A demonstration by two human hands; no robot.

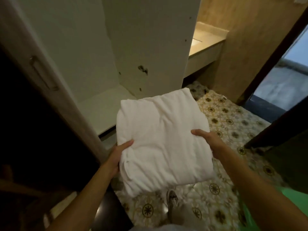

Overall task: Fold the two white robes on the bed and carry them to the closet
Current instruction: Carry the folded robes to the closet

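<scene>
- At far left, the closet door [43,74] stands open, with a bar handle on its face.
- Closet shelf [100,110]: pale board, low, set ahead and to the left of the load. It is near the load's far-left corner and not touching it.
- Left hand [119,155]: grips the near-left edge. The thumb lies on top and the fingers are curled beneath, out of sight.
- Robe bundle [160,139]: held in the air between both hands, over the floor, just right of the closet opening.
- Look: white, thick, soft, folded to a rough rectangle. It has creases across the top and layered edges at the near-left corner. Cannot tell whether it is one robe or two stacked.
- Key relation: the shelf lies forward-left of the fingers. The bundle's long axis runs away from the person, far edge leading. The left hand is the nearer one to the shelf.
- Judgement: carry nearly done. The next move likely swings the far edge left and slides it in flat, or the folds may slump.
- Right hand [206,140]: grips the right edge further forward than the left does. The thumb is on top and the fingers are hidden underneath.
- Below: patterned floor [225,124] and one shoe [172,200] under the bundle.
- Far right rear: beige worktop [205,47], well apart from the bundle.
</scene>
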